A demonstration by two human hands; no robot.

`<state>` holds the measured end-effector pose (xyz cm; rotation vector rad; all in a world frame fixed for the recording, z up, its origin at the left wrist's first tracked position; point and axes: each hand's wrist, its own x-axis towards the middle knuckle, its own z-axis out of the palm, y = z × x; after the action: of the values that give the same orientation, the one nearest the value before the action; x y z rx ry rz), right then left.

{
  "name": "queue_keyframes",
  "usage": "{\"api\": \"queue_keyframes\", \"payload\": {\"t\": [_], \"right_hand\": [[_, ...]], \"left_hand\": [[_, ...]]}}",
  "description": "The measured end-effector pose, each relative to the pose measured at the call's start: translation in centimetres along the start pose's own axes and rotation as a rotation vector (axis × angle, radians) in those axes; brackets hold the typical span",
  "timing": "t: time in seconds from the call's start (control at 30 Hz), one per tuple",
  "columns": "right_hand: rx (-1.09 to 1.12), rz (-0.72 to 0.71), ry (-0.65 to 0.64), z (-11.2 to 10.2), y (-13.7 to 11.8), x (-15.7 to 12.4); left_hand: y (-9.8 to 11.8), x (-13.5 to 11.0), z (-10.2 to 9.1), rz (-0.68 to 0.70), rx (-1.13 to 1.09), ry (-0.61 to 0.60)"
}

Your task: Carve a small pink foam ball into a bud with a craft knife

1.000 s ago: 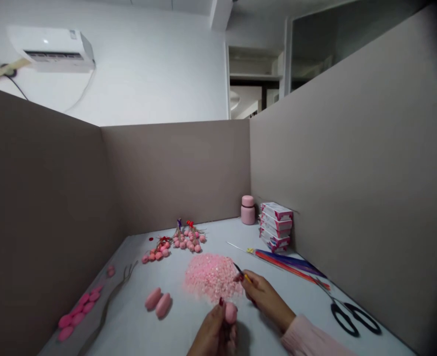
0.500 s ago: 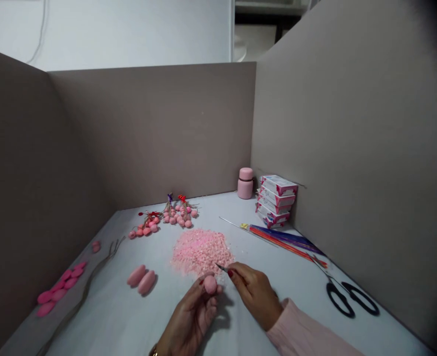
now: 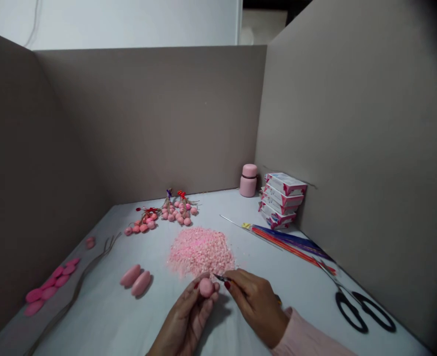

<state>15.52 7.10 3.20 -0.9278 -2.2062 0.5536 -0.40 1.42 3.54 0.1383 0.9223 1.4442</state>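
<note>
My left hand [image 3: 189, 316] pinches a small pink egg-shaped piece [image 3: 205, 287] at its fingertips, just in front of a heap of pink sequins [image 3: 199, 250]. My right hand [image 3: 257, 305] is closed around a thin pointed tool [image 3: 222, 279] whose tip sits right beside the pink piece. Both hands hover low over the white table [image 3: 307, 291].
Two pink oval pieces [image 3: 136, 279] lie to the left, flat pink petals [image 3: 50, 287] and brown wires [image 3: 81, 282] further left. Finished pink clusters [image 3: 166, 213] sit at the back. A pink jar [image 3: 248, 180], stacked boxes [image 3: 282, 199], coloured sticks [image 3: 288, 242] and black scissors [image 3: 363, 309] lie right. Cardboard walls surround the table.
The view has tilted down toward the table. My left hand turned the pink piece toward the sequin heap, and my right hand brought the tool's tip from the heap to the piece.
</note>
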Motion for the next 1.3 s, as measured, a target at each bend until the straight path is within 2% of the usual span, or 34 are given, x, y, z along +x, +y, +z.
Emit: {"api": "queue_keyframes", "payload": {"t": [0.2, 0.33, 0.5, 0.67, 0.93, 1.1, 1.3], "right_hand": [[0.039, -0.008, -0.052, 0.2, 0.2, -0.2], [0.073, -0.010, -0.020, 0.0, 0.2, -0.6], [0.038, -0.022, 0.000, 0.2, 0.3, -0.8], [0.059, -0.046, -0.044, 0.3, -0.1, -0.9], [-0.015, -0.054, -0.092, 0.4, -0.1, -1.2], [-0.057, -0.059, -0.092, 0.6, 0.1, -1.3], [-0.059, -0.035, -0.068, 0.6, 0.1, -1.0]], "left_hand": [[0.1, 0.0, 0.0, 0.003, 0.022, -0.014], [-0.2, 0.4, -0.4, -0.012, 0.046, -0.003], [-0.5, 0.3, -0.5, -0.009, 0.065, -0.111], [-0.6, 0.1, -0.3, 0.035, 0.123, -0.178], [-0.8, 0.7, -0.6, -0.003, 0.160, -0.168], [-1.1, 0.9, -0.9, 0.055, 0.189, -0.244], [-1.3, 1.0, -0.9, 0.104, 0.223, -0.218]]}}
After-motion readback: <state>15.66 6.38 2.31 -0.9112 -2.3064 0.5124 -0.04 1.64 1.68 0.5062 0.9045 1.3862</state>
